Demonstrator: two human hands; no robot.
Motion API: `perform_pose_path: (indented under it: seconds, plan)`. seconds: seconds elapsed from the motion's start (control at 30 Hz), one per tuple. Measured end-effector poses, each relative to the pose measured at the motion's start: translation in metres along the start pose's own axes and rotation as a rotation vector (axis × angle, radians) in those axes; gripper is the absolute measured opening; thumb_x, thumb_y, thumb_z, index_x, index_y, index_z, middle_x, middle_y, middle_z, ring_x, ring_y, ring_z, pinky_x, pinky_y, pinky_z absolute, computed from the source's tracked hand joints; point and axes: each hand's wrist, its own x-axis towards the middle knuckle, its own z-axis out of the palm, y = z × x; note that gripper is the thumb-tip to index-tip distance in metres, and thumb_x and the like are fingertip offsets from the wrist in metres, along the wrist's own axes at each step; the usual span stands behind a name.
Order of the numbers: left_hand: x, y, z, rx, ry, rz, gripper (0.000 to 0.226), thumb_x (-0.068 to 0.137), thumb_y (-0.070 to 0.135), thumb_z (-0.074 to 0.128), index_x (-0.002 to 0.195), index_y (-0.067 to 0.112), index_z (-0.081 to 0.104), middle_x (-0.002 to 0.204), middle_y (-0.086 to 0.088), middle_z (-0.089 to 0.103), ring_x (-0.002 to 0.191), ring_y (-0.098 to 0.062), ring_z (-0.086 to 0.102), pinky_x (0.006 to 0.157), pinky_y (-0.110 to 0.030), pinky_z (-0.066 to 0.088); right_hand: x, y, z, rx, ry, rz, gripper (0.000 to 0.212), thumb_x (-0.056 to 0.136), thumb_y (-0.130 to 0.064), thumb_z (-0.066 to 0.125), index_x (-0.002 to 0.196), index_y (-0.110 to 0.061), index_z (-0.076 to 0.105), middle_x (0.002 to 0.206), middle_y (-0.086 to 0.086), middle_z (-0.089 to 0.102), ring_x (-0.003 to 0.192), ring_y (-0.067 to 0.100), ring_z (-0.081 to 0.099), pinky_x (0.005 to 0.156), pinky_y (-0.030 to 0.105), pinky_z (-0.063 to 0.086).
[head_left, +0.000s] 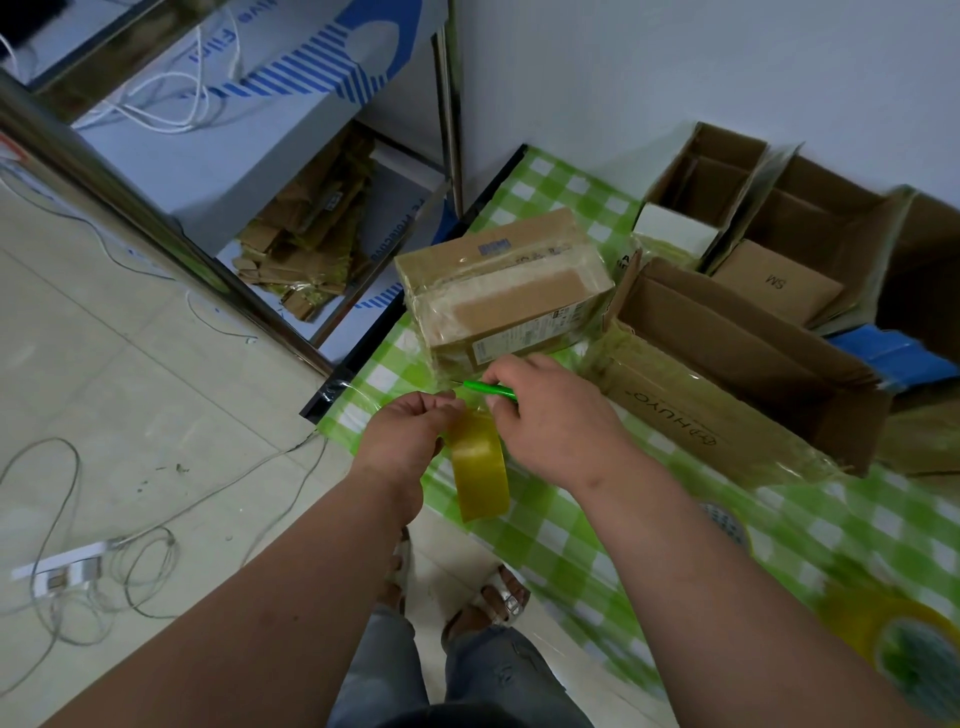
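A taped-up cardboard box (504, 283) sits on the green checked table (545, 519) near its left edge. My left hand (410, 431) grips a roll of yellowish packing tape (480, 465), held just in front of the box. My right hand (550, 410) holds a green cutter (488, 389), whose tip points left at the strip of tape between roll and box. Whether the blade touches the tape I cannot tell.
Open cardboard boxes (737, 343) stand right of the sealed box, with more (779, 234) against the wall. Another tape roll (904, 644) lies at the table's near right. A metal shelf (322, 228) holds flattened cardboard on the left. Cables and a power strip (62, 569) lie on the floor.
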Motion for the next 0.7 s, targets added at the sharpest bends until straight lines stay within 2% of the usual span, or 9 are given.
perform_pose_path:
  seconds: [0.1, 0.17, 0.23, 0.33, 0.53, 0.63, 0.7]
  plan:
    - [-0.001, 0.000, -0.001, -0.004, -0.007, 0.008, 0.015, 0.089, 0.008, 0.069, 0.077, 0.012, 0.061, 0.104, 0.007, 0.070, 0.097, -0.013, 0.061, 0.104, -0.046, 0.045, 0.003, -0.004, -0.002, -0.068, 0.002, -0.011, 0.018, 0.096, -0.033, 0.047, 0.112, -0.030, 0.055, 0.102, -0.002, 0.052, 0.080, 0.024, 0.057, 0.064, 0.033, 0.044]
    - [-0.001, 0.000, -0.001, -0.006, -0.016, 0.016, 0.016, 0.089, 0.006, 0.068, 0.076, 0.011, 0.060, 0.108, 0.008, 0.069, 0.100, -0.011, 0.061, 0.104, -0.045, 0.044, 0.005, -0.008, -0.003, -0.115, 0.006, -0.014, 0.017, 0.096, -0.032, 0.047, 0.110, -0.029, 0.056, 0.099, 0.000, 0.051, 0.077, 0.024, 0.056, 0.061, 0.032, 0.041]
    - [0.000, 0.002, 0.000, 0.000, -0.023, 0.027, 0.019, 0.089, 0.005, 0.067, 0.073, 0.011, 0.059, 0.110, 0.009, 0.067, 0.105, -0.010, 0.061, 0.103, -0.042, 0.044, 0.007, -0.011, -0.005, -0.155, 0.005, -0.017, 0.015, 0.095, -0.029, 0.048, 0.108, -0.028, 0.056, 0.094, -0.001, 0.047, 0.073, 0.024, 0.053, 0.059, 0.031, 0.037]
    - [-0.002, 0.004, 0.003, -0.022, -0.026, 0.039, 0.025, 0.088, 0.001, 0.066, 0.068, 0.011, 0.057, 0.100, 0.011, 0.067, 0.113, -0.011, 0.060, 0.100, -0.036, 0.045, 0.010, -0.016, -0.008, -0.202, -0.003, -0.016, 0.014, 0.091, -0.022, 0.053, 0.104, -0.026, 0.057, 0.087, -0.002, 0.040, 0.068, 0.023, 0.047, 0.054, 0.029, 0.029]
    - [-0.002, 0.004, 0.004, -0.034, -0.029, 0.046, 0.029, 0.087, -0.002, 0.065, 0.064, 0.012, 0.055, 0.101, 0.010, 0.067, 0.123, -0.010, 0.053, 0.111, -0.037, 0.037, 0.014, -0.021, -0.009, -0.248, 0.003, -0.054, 0.011, 0.089, -0.021, 0.057, 0.100, -0.024, 0.060, 0.077, -0.005, 0.029, 0.066, 0.022, 0.041, 0.055, 0.029, 0.027]
    - [-0.003, 0.003, 0.004, -0.035, -0.045, 0.040, 0.029, 0.086, -0.004, 0.065, 0.063, 0.011, 0.056, 0.097, 0.014, 0.066, 0.118, -0.004, 0.053, 0.112, -0.038, 0.035, 0.016, -0.021, -0.008, -0.258, 0.003, -0.071, 0.012, 0.091, -0.023, 0.057, 0.102, -0.023, 0.060, 0.076, -0.005, 0.027, 0.066, 0.021, 0.040, 0.053, 0.029, 0.024]
    - [-0.002, 0.003, 0.003, -0.037, -0.034, 0.032, 0.029, 0.086, -0.003, 0.066, 0.063, 0.012, 0.056, 0.091, 0.017, 0.068, 0.107, -0.002, 0.057, 0.109, -0.036, 0.038, 0.016, -0.020, -0.006, -0.257, 0.015, -0.062, 0.013, 0.090, -0.022, 0.058, 0.102, -0.024, 0.061, 0.079, -0.003, 0.032, 0.068, 0.022, 0.042, 0.057, 0.029, 0.028]
